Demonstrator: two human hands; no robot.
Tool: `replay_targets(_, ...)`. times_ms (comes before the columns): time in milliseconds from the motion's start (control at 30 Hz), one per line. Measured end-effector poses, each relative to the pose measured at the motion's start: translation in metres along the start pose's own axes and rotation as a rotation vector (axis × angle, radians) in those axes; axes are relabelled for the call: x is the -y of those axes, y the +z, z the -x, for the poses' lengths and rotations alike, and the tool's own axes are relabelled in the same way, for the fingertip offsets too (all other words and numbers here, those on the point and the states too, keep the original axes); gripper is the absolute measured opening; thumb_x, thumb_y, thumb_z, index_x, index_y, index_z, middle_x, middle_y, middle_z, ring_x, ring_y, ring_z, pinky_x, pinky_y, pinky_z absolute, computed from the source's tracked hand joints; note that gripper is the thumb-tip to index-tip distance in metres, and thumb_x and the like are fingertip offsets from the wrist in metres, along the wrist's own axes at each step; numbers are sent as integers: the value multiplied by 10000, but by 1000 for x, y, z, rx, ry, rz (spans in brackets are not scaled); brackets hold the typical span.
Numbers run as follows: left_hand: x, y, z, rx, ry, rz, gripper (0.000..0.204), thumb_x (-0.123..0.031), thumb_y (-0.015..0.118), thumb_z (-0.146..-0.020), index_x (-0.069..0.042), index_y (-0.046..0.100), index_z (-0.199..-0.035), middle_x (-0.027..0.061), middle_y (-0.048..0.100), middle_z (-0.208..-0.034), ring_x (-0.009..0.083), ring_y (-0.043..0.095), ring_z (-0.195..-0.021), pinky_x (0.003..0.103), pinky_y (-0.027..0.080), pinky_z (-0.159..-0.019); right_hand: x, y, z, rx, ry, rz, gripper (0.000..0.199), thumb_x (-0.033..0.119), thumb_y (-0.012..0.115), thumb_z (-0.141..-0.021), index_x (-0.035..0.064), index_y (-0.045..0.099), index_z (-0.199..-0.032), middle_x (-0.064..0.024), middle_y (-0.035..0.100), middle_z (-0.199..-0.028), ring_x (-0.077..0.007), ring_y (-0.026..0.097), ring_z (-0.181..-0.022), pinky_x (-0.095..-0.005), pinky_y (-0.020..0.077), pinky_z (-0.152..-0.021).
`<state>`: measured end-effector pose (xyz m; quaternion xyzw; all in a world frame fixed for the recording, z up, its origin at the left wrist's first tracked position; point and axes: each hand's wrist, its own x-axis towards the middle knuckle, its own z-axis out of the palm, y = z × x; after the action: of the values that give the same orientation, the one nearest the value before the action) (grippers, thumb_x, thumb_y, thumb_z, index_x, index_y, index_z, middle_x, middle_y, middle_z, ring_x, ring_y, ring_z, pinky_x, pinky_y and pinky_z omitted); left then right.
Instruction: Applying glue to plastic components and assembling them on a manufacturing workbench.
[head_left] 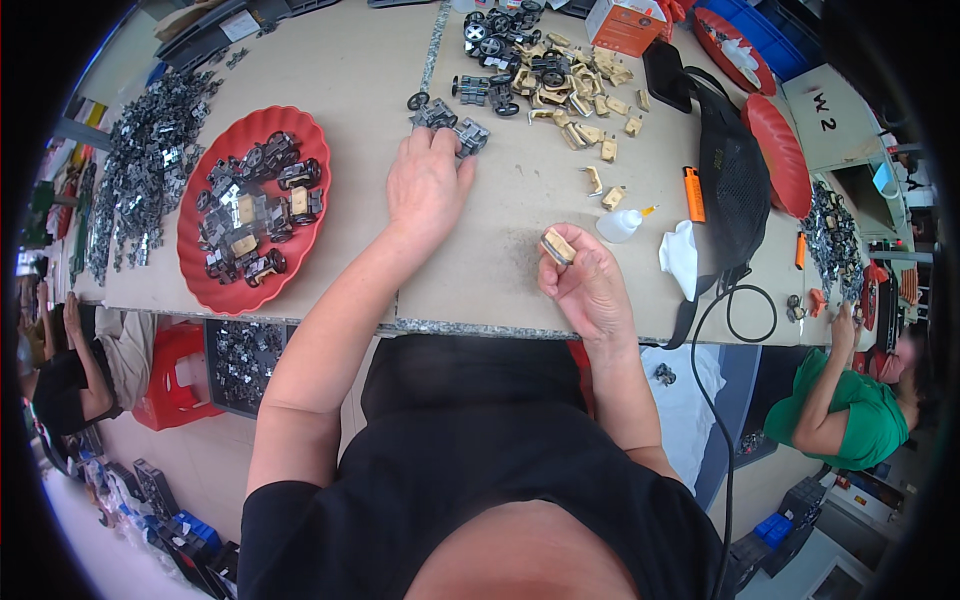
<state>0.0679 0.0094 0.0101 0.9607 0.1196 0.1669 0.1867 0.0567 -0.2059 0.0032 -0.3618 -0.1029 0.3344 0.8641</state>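
My left hand (430,185) reaches forward onto the table, its bent fingers closed on a dark grey toy vehicle chassis (435,113); a second grey chassis piece (471,136) touches it near the thumb. The fingertips are partly hidden. Between thumb and fingers, my right hand (590,285) pinches a small tan plastic part with a dark edge (558,246), raised above the table's near edge. Ahead of it lie loose tan parts (613,198) and a white squeeze bottle with a yellow tip (619,226).
Left, a red scalloped plate (188,240) holds assembled pieces beside a heap of grey parts (150,150). Ahead are black-wheeled chassis (490,45) and tan parts (580,100). Right are a tissue (679,258), an orange tool (694,194), a black bag (735,180) and a cable (712,400). Co-workers sit either side.
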Motion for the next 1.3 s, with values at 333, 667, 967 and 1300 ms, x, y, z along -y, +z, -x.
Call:
replay_targets(333, -10, 5, -15, 2, -9, -25, 369, -288, 645, -781, -64, 552, -1059, 123, 552, -994, 294, 532, -934, 402, 455, -764, -1, -1, -2, 9, -2, -18, 301, 191, 600, -865, 2, 520, -1086, -70, 587, -948, -112, 534, -710, -242, 428, -616)
replay_targets(667, -3, -28, 39, 141, 201, 581, 359, 54, 635, -682, -20, 565, -1026, 109, 537, -1007, 223, 574, -931, 306, 493, -810, -5, 12, -11, -90, 15, 14, 260, 113, 595, -861, 5, 516, -1084, -69, 594, -971, -138, 576, -817, -281, 489, -757)
replay_targets(967, 8, -30, 70, 451, -25, 1525, 425, 68, 618, -772, 16, 517, -1181, 60, 509, -1077, 159, 551, -1004, 290, 479, -874, -12, 20, -11, 25, 121, 6, 284, 100, 604, -851, 4, 512, -1102, -86, 590, -988, -142, 576, -841, -303, 493, -777)
replay_targets(1300, 10, -25, 75, 480, -109, 1601, 372, 6, 626, -804, 22, 537, -1165, 61, 520, -1083, 150, 539, -1013, 288, 451, -900, -13, 16, -13, 28, 129, 47, 298, 30, 626, -812, 5, 527, -1092, -76, 588, -987, -129, 569, -860, -246, 461, -699)
